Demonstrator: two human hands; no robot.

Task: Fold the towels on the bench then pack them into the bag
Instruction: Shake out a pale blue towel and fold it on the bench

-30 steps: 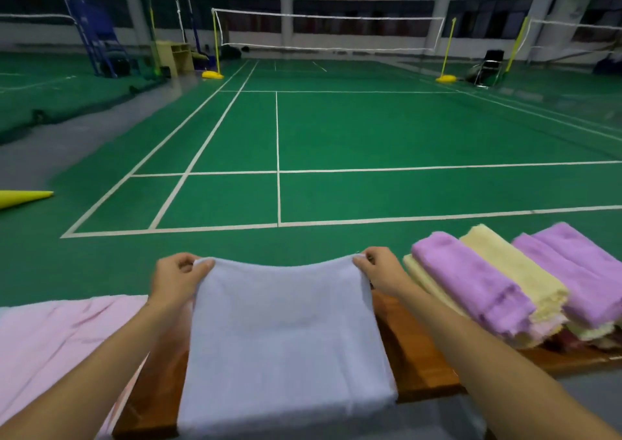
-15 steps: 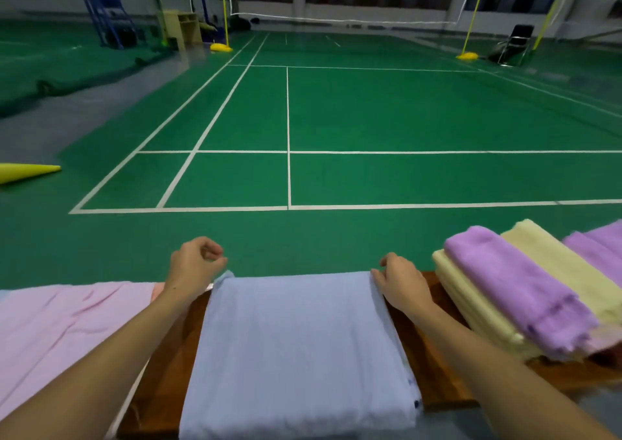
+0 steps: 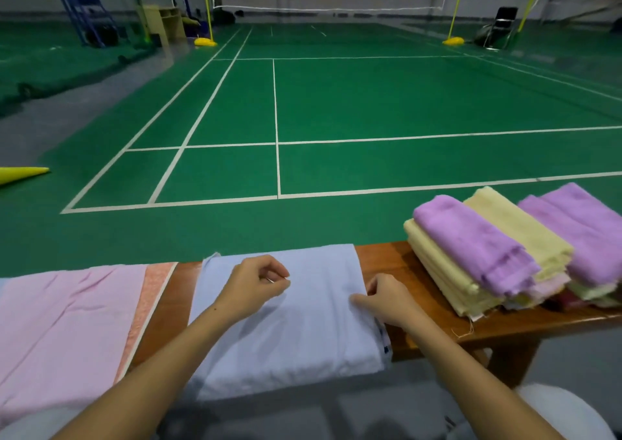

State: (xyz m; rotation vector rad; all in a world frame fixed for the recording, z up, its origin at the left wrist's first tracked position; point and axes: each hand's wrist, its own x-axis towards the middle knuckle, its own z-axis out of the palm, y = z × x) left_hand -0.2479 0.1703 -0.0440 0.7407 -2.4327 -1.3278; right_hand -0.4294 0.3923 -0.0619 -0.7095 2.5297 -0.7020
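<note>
Head cam looked down at a wooden bench (image 3: 380, 257) beside a green court. A light blue towel (image 3: 296, 332) lay folded across the middle of the bench, draping over its near edge. The left hand (image 3: 250, 288) sat over the towel with fingers curled, nothing clearly in them. The right hand (image 3: 387, 301) rested at the towel's right edge, but I couldn't tell if it pinched it. A pink towel (image 3: 64, 325) lay spread toward the left end, folded purple and yellow towels (image 3: 478, 254) stacked toward the right end.
</note>
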